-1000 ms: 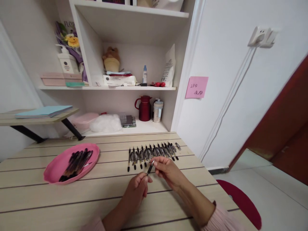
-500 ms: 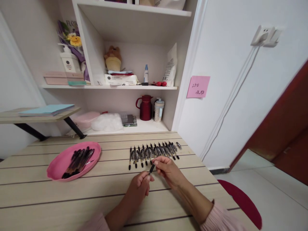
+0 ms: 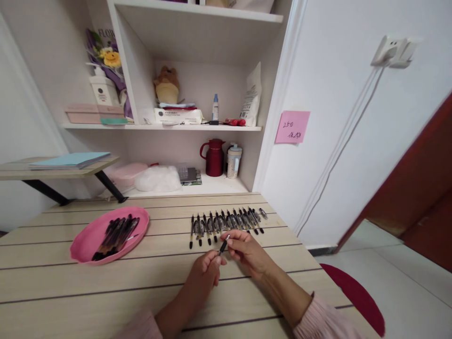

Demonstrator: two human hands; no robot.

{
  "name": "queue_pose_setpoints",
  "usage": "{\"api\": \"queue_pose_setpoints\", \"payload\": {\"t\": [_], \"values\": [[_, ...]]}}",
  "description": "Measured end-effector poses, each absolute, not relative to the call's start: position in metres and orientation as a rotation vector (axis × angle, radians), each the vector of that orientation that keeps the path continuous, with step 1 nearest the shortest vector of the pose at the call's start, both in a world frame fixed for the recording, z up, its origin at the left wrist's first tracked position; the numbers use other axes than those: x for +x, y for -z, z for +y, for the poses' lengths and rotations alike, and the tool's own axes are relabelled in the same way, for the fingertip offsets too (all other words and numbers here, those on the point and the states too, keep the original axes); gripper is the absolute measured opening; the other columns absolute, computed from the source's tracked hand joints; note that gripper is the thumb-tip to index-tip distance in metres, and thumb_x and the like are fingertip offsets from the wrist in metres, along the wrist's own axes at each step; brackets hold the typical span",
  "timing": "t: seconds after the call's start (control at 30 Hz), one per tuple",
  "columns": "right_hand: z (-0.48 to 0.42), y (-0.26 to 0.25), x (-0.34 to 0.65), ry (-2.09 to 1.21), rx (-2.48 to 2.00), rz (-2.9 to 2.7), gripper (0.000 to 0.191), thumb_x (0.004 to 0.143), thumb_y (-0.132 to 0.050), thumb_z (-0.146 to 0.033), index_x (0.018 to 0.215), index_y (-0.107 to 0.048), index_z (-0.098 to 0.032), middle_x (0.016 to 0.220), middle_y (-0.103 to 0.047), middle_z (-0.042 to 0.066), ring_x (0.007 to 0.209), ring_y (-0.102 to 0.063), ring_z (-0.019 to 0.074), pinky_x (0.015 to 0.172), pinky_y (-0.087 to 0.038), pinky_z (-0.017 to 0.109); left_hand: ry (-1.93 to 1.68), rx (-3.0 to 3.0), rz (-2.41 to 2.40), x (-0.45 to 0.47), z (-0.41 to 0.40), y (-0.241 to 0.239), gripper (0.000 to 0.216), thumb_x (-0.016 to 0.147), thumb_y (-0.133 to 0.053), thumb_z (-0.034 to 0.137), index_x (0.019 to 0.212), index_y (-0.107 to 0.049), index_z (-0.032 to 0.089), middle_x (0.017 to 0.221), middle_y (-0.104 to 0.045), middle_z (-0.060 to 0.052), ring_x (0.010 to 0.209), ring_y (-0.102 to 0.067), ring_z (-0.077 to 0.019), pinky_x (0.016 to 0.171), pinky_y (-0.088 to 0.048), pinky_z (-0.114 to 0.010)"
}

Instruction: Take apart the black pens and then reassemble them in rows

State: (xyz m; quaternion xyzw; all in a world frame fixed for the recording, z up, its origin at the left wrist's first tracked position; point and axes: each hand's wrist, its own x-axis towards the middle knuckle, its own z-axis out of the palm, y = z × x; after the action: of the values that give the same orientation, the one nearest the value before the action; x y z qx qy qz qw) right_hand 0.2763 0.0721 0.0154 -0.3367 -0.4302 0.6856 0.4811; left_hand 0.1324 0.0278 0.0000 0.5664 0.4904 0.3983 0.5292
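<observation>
The left hand (image 3: 206,270) and right hand (image 3: 246,249) are pinching a thin black pen (image 3: 223,246) near some black-and-clear pens (image 3: 229,220), seemingly working on its shiny tip (image 3: 228,237); the next move is probably needing steady fingers.

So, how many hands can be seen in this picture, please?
2: the left hand holds one end of a pen, and the right hand is at its tip end, both over the table. No other hand shows.

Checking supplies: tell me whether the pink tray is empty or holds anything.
Partly filled, not empty: dark pens lie bunched in the pink tray, bare surface showing beside them.
</observation>
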Motion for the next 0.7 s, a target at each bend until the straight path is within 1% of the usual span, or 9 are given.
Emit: {"api": "queue_pose_setpoints", "payload": {"t": [0.1,0.23,0.27,0.37,0.4,0.47,0.53,0.63,0.7], "values": [[0.0722,-0.0149,0.2757,-1.608,-0.868,-1.026,0.031,0.05,-0.08,-0.031,0.069,-0.062,-0.014,0.055,-0.054,-0.004,0.041,-0.038,0.0017,0.039,-0.027,0.015,-0.948,1.35,1.186,0.1324,0.0275,-0.0011,0.022,0.08,-0.041,0.037,0.079,-0.051,0.017,0.042,-0.038,0.01,0.036,-0.024,-0.0067,0.039,-0.017,-0.021],[0.0728,-0.0138,0.2756,-1.677,-0.796,-1.054,0.036,0.054,-0.077,-0.034,0.081,-0.064,-0.015,0.072,-0.063,0.001,0.042,-0.041,0.0022,0.037,-0.023,0.016,-0.966,1.367,1.181,0.1327,0.0263,-0.0027,0.022,0.08,-0.041,0.037,0.078,-0.051,0.017,0.041,-0.037,0.01,0.036,-0.025,-0.0071,0.04,-0.018,-0.021],[0.0728,-0.0135,0.2757,-1.681,-0.799,-1.047,0.035,0.054,-0.077,-0.035,0.08,-0.064,-0.015,0.069,-0.062,0.001,0.041,-0.04,0.002,0.037,-0.022,0.016,-0.969,1.375,1.182,0.1329,0.0259,-0.0031,0.022,0.079,-0.041,0.036,0.078,-0.051,0.017,0.042,-0.037,0.009,0.037,-0.025,-0.0072,0.04,-0.018,-0.021],[0.0726,-0.0131,0.2755,-1.603,-0.86,-1.028,0.029,0.052,-0.079,-0.033,0.064,-0.06,-0.014,0.048,-0.051,-0.005,0.037,-0.035,0.0017,0.036,-0.021,0.016,-0.958,1.384,1.186,0.1333,0.0253,-0.0036,0.023,0.079,-0.041,0.037,0.079,-0.052,0.016,0.043,-0.038,0.009,0.038,-0.026,-0.0074,0.04,-0.018,-0.021],[0.0724,-0.0132,0.2754,-1.596,-0.863,-1.035,0.03,0.052,-0.079,-0.033,0.063,-0.059,-0.015,0.048,-0.051,-0.006,0.038,-0.035,0.0021,0.036,-0.021,0.016,-0.955,1.38,1.186,0.1333,0.0253,-0.0035,0.023,0.079,-0.041,0.037,0.079,-0.052,0.016,0.043,-0.038,0.009,0.038,-0.026,-0.0073,0.04,-0.018,-0.021],[0.072,-0.0136,0.2752,-1.643,-0.813,-1.048,0.031,0.054,-0.077,-0.035,0.072,-0.061,-0.016,0.061,-0.059,-0.002,0.04,-0.039,0.0027,0.036,-0.021,0.016,-0.957,1.359,1.179,0.1332,0.026,-0.0028,0.023,0.079,-0.04,0.037,0.079,-0.052,0.016,0.042,-0.037,0.009,0.036,-0.024,-0.0069,0.04,-0.017,-0.021],[0.0719,-0.0137,0.2749,-1.7,-0.763,-1.032,0.035,0.056,-0.076,-0.036,0.082,-0.062,-0.017,0.069,-0.062,0.0,0.04,-0.039,0.0023,0.036,-0.02,0.016,-0.959,1.336,1.173,0.1327,0.0268,-0.0018,0.025,0.079,-0.04,0.038,0.079,-0.051,0.016,0.041,-0.037,0.01,0.035,-0.022,-0.0066,0.04,-0.016,-0.021],[0.0722,-0.0126,0.2747,-1.667,-0.805,-0.984,0.03,0.053,-0.078,-0.032,0.071,-0.061,-0.015,0.051,-0.051,-0.005,0.037,-0.034,0.0011,0.035,-0.019,0.015,-0.941,1.354,1.171,0.1317,0.0278,-0.0006,0.026,0.079,-0.042,0.04,0.08,-0.053,0.016,0.041,-0.038,0.009,0.036,-0.024,-0.0069,0.04,-0.017,-0.021],[0.0723,-0.012,0.2748,-1.652,-0.829,-0.98,0.031,0.051,-0.079,-0.031,0.066,-0.058,-0.015,0.049,-0.05,-0.006,0.038,-0.035,0.0014,0.036,-0.02,0.015,-0.93,1.38,1.175,0.1313,0.028,-0.0001,0.027,0.079,-0.042,0.039,0.081,-0.054,0.015,0.041,-0.039,0.009,0.036,-0.026,-0.0072,0.04,-0.018,-0.021]]}}
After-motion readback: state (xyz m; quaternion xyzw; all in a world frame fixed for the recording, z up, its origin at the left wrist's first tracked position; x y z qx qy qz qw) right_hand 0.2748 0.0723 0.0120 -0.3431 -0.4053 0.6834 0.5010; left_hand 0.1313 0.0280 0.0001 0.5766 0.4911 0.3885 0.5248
